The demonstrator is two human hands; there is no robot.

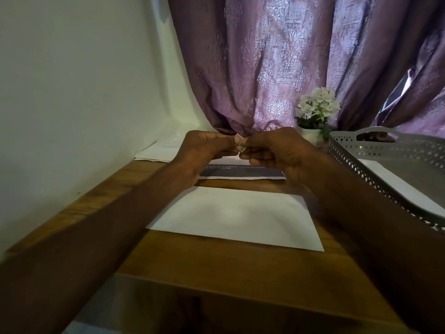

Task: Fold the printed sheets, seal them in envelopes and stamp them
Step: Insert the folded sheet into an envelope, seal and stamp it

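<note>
A plain white envelope (237, 216) lies flat on the wooden table (216, 266) in front of me. Above its far edge my left hand (204, 153) and my right hand (277, 153) meet, both pinching one small stamp (240, 143) between fingertips and thumbs. Beneath the hands lies a printed sheet (240, 172) with a dark band and white lettering, partly hidden by them. More white papers or envelopes (156, 151) sit at the far left against the wall.
A grey perforated plastic tray (375, 162) stands at the right, with white paper (409, 186) in it. A small pot of white flowers (315, 112) is behind the hands, before a purple curtain (289, 56). A white wall runs along the left.
</note>
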